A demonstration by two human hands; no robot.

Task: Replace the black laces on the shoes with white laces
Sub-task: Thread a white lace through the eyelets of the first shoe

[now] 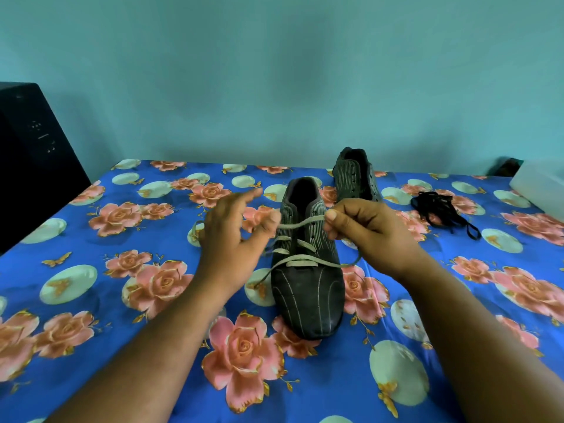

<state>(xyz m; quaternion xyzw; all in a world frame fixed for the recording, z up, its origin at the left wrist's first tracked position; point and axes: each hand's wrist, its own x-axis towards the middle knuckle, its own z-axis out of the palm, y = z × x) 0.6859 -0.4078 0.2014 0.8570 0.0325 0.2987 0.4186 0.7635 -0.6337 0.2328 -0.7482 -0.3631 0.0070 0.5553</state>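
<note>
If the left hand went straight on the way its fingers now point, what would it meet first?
Probably the near shoe: the left hand points right, its fingertips already by the shoe's collar at the white lace. Depth is unclear.

Blurred left hand [232, 227]; black box [33, 160] cut off at left.

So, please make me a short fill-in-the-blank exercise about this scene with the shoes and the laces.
1. The right hand pinches the ____ lace above the near shoe.
2. The far shoe has ____ lace in its eyelets.
3. The removed black laces lie on the person's ____ side of the shoes.
4. The floral cloth is mainly ____.

Missing words: white; no; right; blue
</note>
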